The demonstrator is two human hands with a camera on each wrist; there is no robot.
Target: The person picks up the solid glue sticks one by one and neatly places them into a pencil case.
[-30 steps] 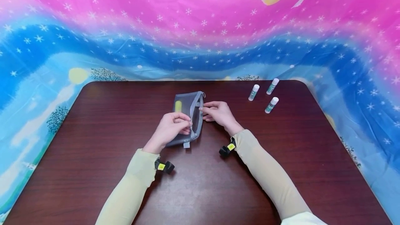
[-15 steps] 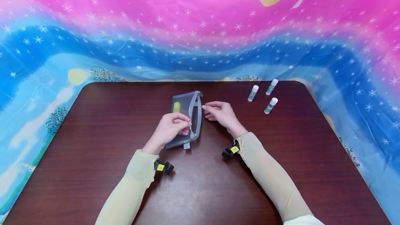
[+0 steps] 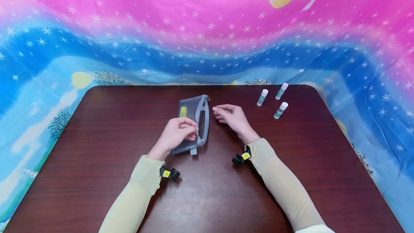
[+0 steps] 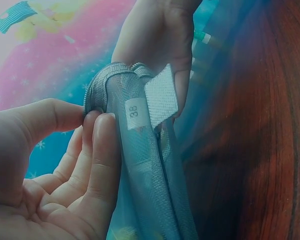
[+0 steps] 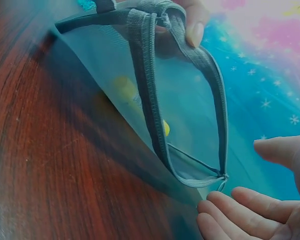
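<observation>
A grey mesh zip pouch (image 3: 189,103) is held up on edge, its zip mouth spread toward the right. My left hand (image 3: 176,132) pinches the near side of that mouth between thumb and fingers. Through the mesh shows a yellow cylinder (image 3: 183,112) inside, also visible in the right wrist view as a yellow shape (image 5: 125,89). My right hand (image 3: 234,118) is just right of the pouch, apart from it and holding nothing. In the right wrist view its thumb and fingers are spread apart below the zip pull (image 5: 222,185).
Three white-capped glue sticks with green labels are at the back right of the dark wood table (image 3: 97,154): one on the left (image 3: 262,97), one farther back (image 3: 281,91), one nearer (image 3: 280,110). A patterned cloth (image 3: 207,28) hangs behind the table.
My right hand has let go of the pouch's edge and drawn back to the right. The left hand keeps its pinch, while the pouch's right side has shifted slightly left.
</observation>
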